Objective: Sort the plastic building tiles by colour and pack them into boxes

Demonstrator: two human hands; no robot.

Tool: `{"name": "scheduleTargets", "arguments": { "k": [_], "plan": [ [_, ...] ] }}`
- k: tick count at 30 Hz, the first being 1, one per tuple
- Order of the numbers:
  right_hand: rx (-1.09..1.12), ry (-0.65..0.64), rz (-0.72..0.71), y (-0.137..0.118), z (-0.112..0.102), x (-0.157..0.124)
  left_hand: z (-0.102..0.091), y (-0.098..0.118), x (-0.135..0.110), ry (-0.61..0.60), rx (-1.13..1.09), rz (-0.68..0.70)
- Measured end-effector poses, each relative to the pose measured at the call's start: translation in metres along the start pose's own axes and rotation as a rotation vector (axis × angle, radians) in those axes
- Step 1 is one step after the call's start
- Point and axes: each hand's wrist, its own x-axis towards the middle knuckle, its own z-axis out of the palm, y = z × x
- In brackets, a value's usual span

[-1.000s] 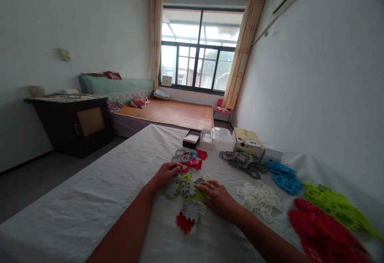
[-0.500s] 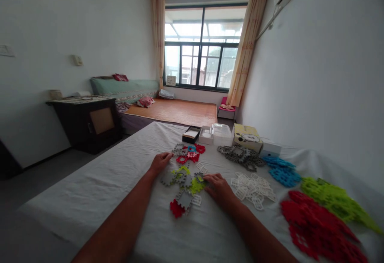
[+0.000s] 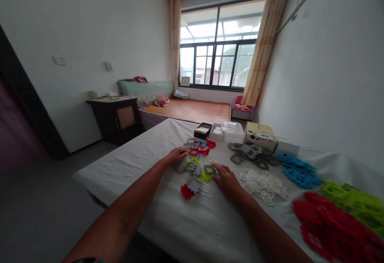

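Right hand (image 3: 227, 178) now lies off lime pieces (image 3: 207, 174) it covered one second ago, fingers loosely spread, grip wide. Left hand (image 3: 178, 155), 10 o'clock from it, fingers drawn narrow; cannot tell if pinching anything. Lime pieces lie at right hand's 9 o'clock. Yellow box (image 3: 260, 134), 1 o'clock: lettering too small to read.

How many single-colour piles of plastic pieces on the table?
5: gray pile before the yellow box, white pile right of the right hand, blue pile, green pile and red pile farther right. Mixed heap excluded. More may lie out of frame.
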Motion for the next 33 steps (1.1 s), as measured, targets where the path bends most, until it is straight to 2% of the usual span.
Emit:
{"name": "scheduleTargets", "arguments": {
  "k": [4, 9, 14, 18, 29, 31, 33],
  "plan": [
    [-0.080, -0.082, -0.039, -0.011, 0.005, 0.002, 0.008, 0.004, -0.013, 0.101, 0.034, -0.023],
    [0.017, -0.019, -0.088, -0.002, -0.007, -0.002, 0.009, 0.004, -0.019, 0.126, 0.024, -0.030],
    [0.071, 0.165, 0.109, 0.010, -0.013, -0.006, 0.009, 0.003, -0.018, 0.112, 0.030, -0.010],
    [0.090, 0.201, 0.263, 0.012, -0.013, -0.009, 0.011, 0.008, -0.019, 0.106, 0.063, 0.014],
    [0.086, 0.255, 0.351, 0.011, -0.012, -0.011, 0.014, 0.008, -0.022, 0.124, 0.016, 0.072],
    [0.065, 0.302, 0.386, 0.020, -0.021, -0.003, 0.014, 0.008, -0.021, 0.118, 0.004, 0.059],
    [-0.035, 0.334, 0.432, 0.037, -0.039, 0.011, 0.013, 0.008, -0.021, 0.108, 0.001, 0.051]
  ]
}}
